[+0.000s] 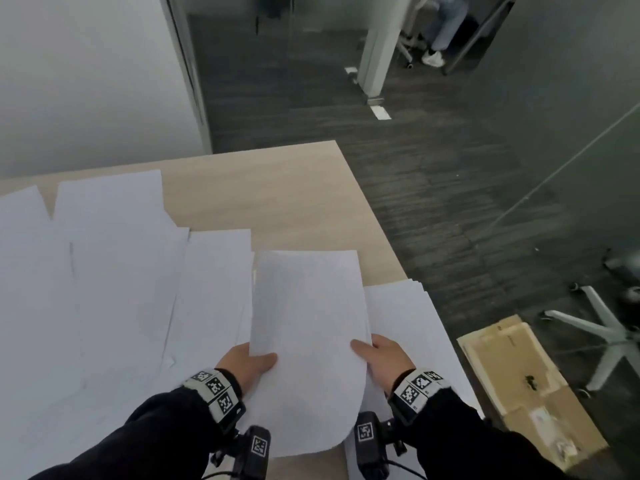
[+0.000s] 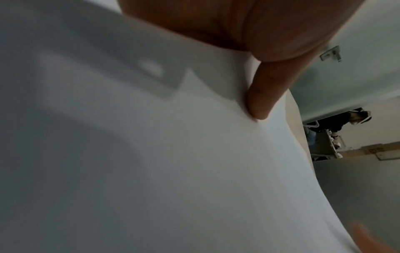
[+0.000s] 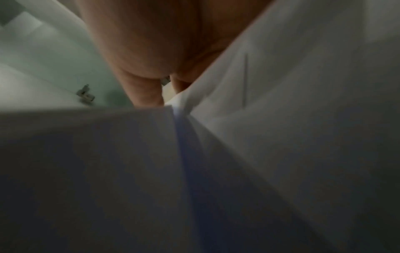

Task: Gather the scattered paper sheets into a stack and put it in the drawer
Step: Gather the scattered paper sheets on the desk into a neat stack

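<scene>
A bundle of white paper sheets (image 1: 308,327) is held up above the light wooden table (image 1: 277,192), bowed along its length. My left hand (image 1: 247,363) pinches its left edge, thumb on top. My right hand (image 1: 377,356) pinches its right edge the same way. In the left wrist view a finger (image 2: 262,102) presses against the paper (image 2: 173,154). In the right wrist view the hand (image 3: 151,59) meets the sheets (image 3: 281,119) close up and blurred. More loose sheets (image 1: 104,271) lie overlapping across the table's left and middle. Another pile (image 1: 408,327) lies under my right hand. No drawer is in view.
The table's right edge runs diagonally beside dark carpet (image 1: 450,202). A flattened cardboard box (image 1: 519,386) lies on the floor to the right, next to a chair's star base (image 1: 602,334). A white wall (image 1: 86,81) stands behind the table. A seated person's legs (image 1: 440,29) show far back.
</scene>
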Available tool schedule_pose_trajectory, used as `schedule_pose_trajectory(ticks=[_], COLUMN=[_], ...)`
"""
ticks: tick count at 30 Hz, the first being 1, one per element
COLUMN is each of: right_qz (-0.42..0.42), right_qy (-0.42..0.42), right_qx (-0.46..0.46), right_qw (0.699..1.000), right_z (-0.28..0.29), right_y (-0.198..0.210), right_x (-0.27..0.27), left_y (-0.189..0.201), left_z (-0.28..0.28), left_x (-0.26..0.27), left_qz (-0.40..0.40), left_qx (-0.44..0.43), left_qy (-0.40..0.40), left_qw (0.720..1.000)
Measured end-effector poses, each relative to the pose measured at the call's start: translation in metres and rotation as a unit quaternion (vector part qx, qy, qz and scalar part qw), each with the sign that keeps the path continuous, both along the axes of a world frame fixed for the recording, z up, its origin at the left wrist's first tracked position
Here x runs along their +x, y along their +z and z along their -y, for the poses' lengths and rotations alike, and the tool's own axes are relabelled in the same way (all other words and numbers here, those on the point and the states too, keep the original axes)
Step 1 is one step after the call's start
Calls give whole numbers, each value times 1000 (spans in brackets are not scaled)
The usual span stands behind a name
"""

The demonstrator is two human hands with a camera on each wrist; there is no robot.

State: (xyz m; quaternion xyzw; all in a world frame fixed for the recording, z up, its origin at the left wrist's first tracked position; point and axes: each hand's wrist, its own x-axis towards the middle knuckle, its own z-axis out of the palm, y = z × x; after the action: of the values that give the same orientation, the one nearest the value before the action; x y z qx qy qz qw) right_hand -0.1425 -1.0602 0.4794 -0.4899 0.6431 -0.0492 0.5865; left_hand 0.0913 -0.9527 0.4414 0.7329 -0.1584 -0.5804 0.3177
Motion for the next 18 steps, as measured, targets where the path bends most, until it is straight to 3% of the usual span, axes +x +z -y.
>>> schedule_pose_trajectory(ticks=[5,9,15,18], right_qz=[19,69,186,236], right_qy=[45,3,-60,-92], right_qx=[-37,-81,-102,-122], right_qw=[998,994,975,960], right_z=[-2,6,20,22], right_y=[2,30,79,100], right_x=[-2,-17,-34,-49], left_y=[11,19,81,113], left_z=[1,6,36,52], left_x=[-4,9,-4,-26], left_qz=[113,128,-59,-53], left_qx=[-11,-43,-175,-262], left_qy=[-40,37,62,98], left_qw=[993,990,981,959])
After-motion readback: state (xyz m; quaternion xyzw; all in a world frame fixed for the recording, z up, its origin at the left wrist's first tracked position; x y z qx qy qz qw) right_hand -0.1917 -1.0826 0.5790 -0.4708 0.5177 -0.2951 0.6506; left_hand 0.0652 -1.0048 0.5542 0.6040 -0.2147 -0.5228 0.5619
